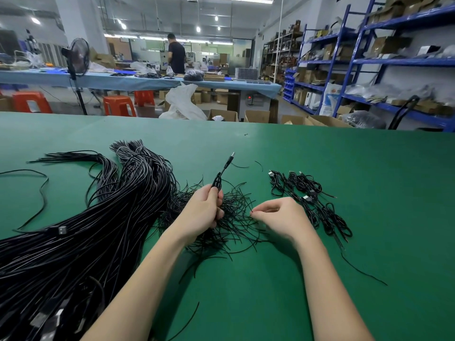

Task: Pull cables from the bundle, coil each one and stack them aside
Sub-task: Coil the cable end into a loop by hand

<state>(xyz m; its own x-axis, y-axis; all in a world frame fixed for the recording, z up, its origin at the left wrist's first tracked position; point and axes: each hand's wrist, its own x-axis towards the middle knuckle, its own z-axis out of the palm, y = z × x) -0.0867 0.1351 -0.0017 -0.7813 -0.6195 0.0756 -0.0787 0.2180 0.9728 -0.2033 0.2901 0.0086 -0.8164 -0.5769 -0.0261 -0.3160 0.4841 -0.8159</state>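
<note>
Beside the bundle (81, 230), your left hand (202, 212) gripped a coiled cable (218, 183); your right hand (280, 217) pinched a thin wire end.

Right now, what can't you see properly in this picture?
- Head view: the big cable bundle runs off the left and bottom edges, so its full size is unknown.
- The left hand covers most of the coiled cable.
- What the right hand pinches is too thin to tell.

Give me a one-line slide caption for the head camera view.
Left hand grips a coiled black cable; right hand pinches a thin black tie on green table.
</note>
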